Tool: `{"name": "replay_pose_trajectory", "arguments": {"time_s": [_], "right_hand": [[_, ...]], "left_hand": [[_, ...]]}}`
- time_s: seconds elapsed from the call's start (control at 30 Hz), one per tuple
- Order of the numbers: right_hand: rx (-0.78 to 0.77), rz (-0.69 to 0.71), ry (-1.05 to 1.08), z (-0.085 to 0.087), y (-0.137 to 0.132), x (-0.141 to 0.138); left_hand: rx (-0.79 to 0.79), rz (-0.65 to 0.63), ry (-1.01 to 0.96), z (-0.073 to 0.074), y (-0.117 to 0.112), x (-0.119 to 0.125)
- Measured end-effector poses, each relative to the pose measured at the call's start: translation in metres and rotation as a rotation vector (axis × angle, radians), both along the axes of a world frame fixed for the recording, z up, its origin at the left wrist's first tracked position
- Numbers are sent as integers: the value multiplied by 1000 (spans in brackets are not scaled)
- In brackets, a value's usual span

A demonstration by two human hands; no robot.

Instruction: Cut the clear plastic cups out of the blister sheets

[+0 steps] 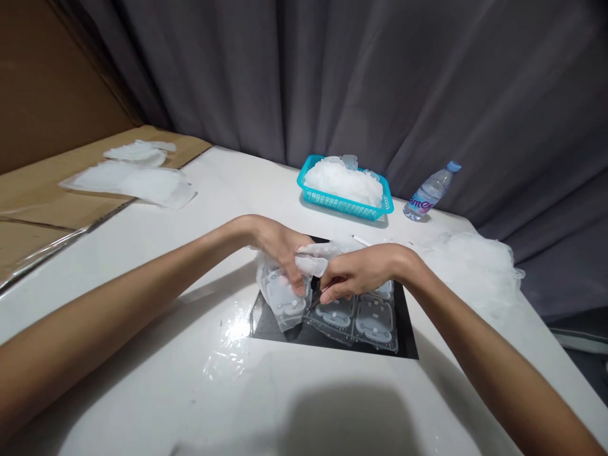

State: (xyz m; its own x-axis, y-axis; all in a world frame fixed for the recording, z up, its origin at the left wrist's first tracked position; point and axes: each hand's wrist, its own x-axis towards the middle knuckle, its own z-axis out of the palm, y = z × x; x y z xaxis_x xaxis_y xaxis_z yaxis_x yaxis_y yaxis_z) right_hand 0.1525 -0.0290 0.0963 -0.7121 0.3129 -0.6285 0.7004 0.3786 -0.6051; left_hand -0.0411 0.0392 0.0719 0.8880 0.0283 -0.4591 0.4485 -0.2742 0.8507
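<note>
Translucent sheets (375, 320) inside front edge of black mat (408, 345), left hand (281, 248) clamping them, right hand (358, 271) gripping scissors (315, 303)

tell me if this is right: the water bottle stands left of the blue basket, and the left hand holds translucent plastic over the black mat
Not quite: the water bottle stands to the right of the blue basket, as the head view shows. The rest holds: the left hand holds translucent plastic over the black mat.

The white table (142, 386) bears 1 mat (405, 335), 1 basket (342, 206), 1 bottle (430, 194).
</note>
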Motion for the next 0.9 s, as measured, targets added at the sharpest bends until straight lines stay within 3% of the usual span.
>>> {"name": "replay_pose_trajectory", "arguments": {"time_s": [0.17,0.4,0.67,0.9], "right_hand": [[-76,-28,25,3,5,2],[-99,-19,69,8,3,6],[-54,-98,97,15,-7,16],[-14,-83,117,9,-7,5]], "left_hand": [[53,-44,39,3,-1,0],[-54,-31,156,6,-3,-3],[-62,-53,196,8,-2,-7],[-52,-45,186,10,0,-7]]}}
